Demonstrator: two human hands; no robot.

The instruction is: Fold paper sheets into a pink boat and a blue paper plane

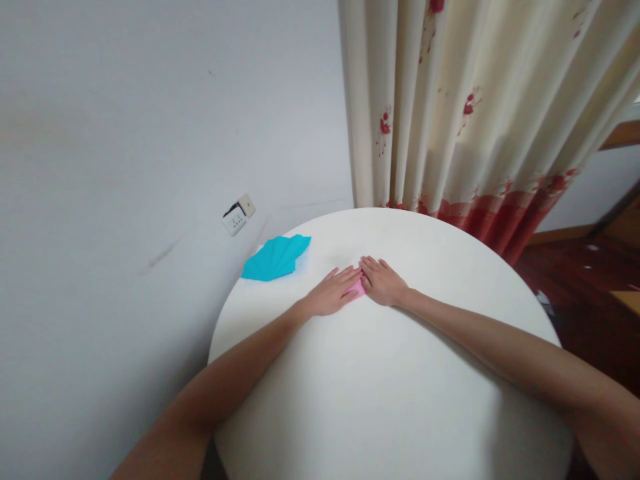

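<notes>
A small piece of pink paper (356,291) lies on the white round table (370,380), mostly covered by both hands. My left hand (333,291) rests flat on its left part, fingers stretched out toward the right. From the other side my right hand (383,281) lies palm down over the right part, its fingers pointing up and left. The fingertips of the two hands almost meet. Only a small patch of pink shows between them, so how the paper is folded is hidden.
Creased blue paper (275,259) lies near the table's left edge, with something whitish under it. A wall with a power socket (234,220) borders the table on the left. Behind it hangs a cream and red curtain (450,133).
</notes>
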